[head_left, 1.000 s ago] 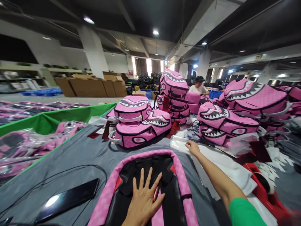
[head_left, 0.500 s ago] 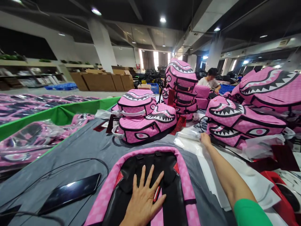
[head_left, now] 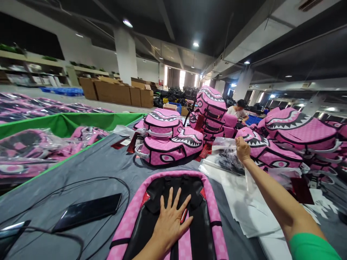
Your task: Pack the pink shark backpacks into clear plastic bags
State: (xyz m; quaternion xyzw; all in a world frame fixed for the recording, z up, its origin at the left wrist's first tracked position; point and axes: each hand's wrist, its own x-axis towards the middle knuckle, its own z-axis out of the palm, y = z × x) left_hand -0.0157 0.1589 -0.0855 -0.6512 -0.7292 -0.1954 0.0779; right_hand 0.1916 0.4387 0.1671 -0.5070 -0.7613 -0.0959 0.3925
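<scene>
A pink checkered backpack [head_left: 217, 213] lies in front of me with its black padded back facing up. My left hand [head_left: 172, 220] rests flat on that panel, fingers spread. Out to the right, my right hand [head_left: 243, 148] is closed on the edge of a clear plastic bag [head_left: 222, 144], lifted above a pile of white and clear bags [head_left: 244, 206]. Behind the hand sits a pink backpack with a shark-mouth print [head_left: 271, 155]. Part of the plastic bag hangs below my right hand.
Stacked pink shark backpacks [head_left: 173, 148] stand mid-table, with a taller stack [head_left: 211, 104] behind. A black phone [head_left: 88, 212] and cables lie at left. Bagged backpacks [head_left: 35, 151] fill a green-edged bin [head_left: 116, 119]. Another person [head_left: 238, 111] works at the back right.
My right hand has risen from the bag pile, pulling up a clear plastic bag. My left hand stays flat on the backpack. The view has tilted and shifted slightly.
</scene>
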